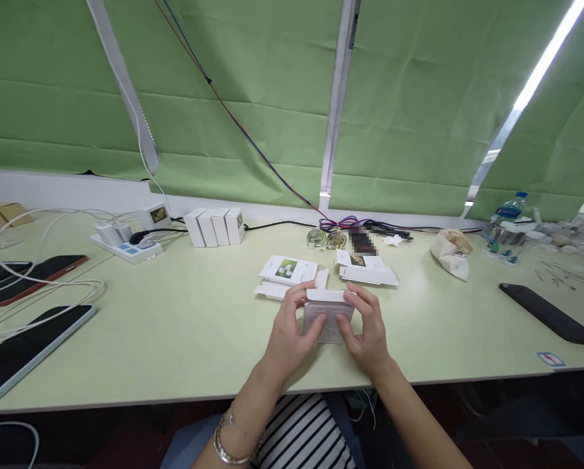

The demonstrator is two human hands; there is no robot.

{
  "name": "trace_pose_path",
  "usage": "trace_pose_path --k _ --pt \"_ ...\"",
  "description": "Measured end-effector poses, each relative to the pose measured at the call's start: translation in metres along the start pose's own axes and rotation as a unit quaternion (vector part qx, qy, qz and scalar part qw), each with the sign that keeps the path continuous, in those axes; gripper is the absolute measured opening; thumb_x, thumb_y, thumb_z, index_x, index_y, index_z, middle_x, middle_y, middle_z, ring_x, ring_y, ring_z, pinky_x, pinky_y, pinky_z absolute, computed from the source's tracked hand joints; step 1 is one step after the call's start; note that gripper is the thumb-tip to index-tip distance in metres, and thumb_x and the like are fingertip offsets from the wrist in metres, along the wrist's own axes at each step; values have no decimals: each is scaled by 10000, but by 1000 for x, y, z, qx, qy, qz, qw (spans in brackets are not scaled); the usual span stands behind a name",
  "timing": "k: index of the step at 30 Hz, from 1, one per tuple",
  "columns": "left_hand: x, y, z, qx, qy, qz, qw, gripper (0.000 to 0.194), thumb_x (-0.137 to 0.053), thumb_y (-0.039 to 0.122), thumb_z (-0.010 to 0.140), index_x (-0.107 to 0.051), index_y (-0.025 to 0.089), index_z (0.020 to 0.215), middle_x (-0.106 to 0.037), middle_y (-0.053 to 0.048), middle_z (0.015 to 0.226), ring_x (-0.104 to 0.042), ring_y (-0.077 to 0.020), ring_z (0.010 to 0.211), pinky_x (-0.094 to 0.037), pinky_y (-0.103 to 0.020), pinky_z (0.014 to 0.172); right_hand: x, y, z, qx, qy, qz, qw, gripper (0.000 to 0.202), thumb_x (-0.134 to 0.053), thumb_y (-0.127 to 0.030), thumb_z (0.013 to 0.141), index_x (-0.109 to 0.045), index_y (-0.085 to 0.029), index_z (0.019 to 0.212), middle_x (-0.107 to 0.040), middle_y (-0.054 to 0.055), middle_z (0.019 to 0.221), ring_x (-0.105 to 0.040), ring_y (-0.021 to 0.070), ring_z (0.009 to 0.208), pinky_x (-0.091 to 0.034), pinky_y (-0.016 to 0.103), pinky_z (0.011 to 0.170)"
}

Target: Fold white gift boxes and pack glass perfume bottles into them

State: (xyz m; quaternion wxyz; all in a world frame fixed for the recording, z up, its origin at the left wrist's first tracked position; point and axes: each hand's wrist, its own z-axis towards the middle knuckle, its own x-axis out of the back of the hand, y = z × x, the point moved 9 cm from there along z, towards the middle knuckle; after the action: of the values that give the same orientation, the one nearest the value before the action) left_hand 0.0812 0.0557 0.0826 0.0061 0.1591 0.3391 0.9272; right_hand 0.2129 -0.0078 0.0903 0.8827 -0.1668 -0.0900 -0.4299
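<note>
Between my two hands is a small white box, held near the front edge of the table with its printed face toward me. My left hand grips its left side, thumb on the face and fingers at the top edge. My right hand grips the right side in the same way. Just beyond my left hand lie flattened white cartons, the upper one a carton with a flower picture. Past my right hand is another flattened white carton.
Several white boxes stand in a row at the back left, near a power strip. Phones and a tablet lie left among white cables. Rolls of tape, a cloth bag, a bottle and a black phone are further right.
</note>
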Motion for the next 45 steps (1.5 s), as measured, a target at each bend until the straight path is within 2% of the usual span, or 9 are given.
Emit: trace_pose_path --k 3,6,10,20,25,30,37,41,45 --pt "2 3 1 -6 -6 -31 999 236 -457 309 910 -501 203 1116 -522 -119 1225 -490 -232 1155 -470 -383 895 2 -3 1 15 9 11 1000 396 -489 -138 861 -437 -243 1240 -513 120 1153 -535 260 1070 -512 481 838" --pt "8 2 3 6 20 -42 999 270 -366 344 949 -590 196 977 -586 -98 1139 -527 -219 1097 -433 -388 935 2 -6 2 27 9 22 999 392 -494 -106 846 -457 -256 1206 -523 108 1126 -545 249 1041 -528 455 797" --pt "13 -3 3 32 52 -40 997 217 -445 322 923 -605 192 854 -633 -79 1059 -574 -207 1018 -449 -371 907 3 -9 2 40 10 26 999 384 -494 -88 836 -466 -265 1175 -531 100 1111 -559 239 1012 -540 436 762" --pt "17 -15 -2 77 100 -112 986 108 -542 298 869 -508 196 865 -650 -89 1027 -611 -203 988 -521 -358 822 3 -7 3 34 10 31 999 355 -498 -102 840 -487 -254 1160 -550 110 1114 -572 245 1013 -538 443 770" --pt "16 -9 0 37 95 -80 992 170 -517 253 883 -544 211 1046 -628 -66 1037 -605 -182 968 -519 -339 828 3 -4 1 23 8 35 999 330 -479 -123 861 -498 -264 1159 -565 99 1115 -581 243 1020 -534 448 787" --pt "16 -1 2 -13 84 -43 995 119 -485 207 893 -588 215 953 -623 -58 1015 -585 -192 992 -498 -362 857 5 -1 1 11 2 62 998 316 -409 -114 897 -531 -262 1148 -576 96 1119 -582 228 1031 -535 420 789" --pt "18 0 1 -10 88 -35 995 108 -486 239 894 -590 218 914 -636 -62 996 -601 -202 967 -504 -368 832 9 9 3 -27 23 97 995 275 -398 -146 917 -618 -260 1035 -651 72 1025 -636 208 947 -545 382 754" --pt "18 3 1 -27 86 -28 996 99 -487 231 889 -584 214 901 -638 -67 986 -597 -199 954 -506 -367 819 10 18 3 -73 19 130 989 230 -417 -213 916 -629 -235 1003 -678 72 978 -645 219 917 -542 404 766" --pt "18 4 1 -31 87 -26 995 98 -485 225 887 -583 219 900 -640 -61 983 -601 -196 940 -507 -362 811 10 20 3 -79 17 150 985 200 -461 -257 902 -634 -227 997 -679 82 990 -637 234 927 -540 416 769"
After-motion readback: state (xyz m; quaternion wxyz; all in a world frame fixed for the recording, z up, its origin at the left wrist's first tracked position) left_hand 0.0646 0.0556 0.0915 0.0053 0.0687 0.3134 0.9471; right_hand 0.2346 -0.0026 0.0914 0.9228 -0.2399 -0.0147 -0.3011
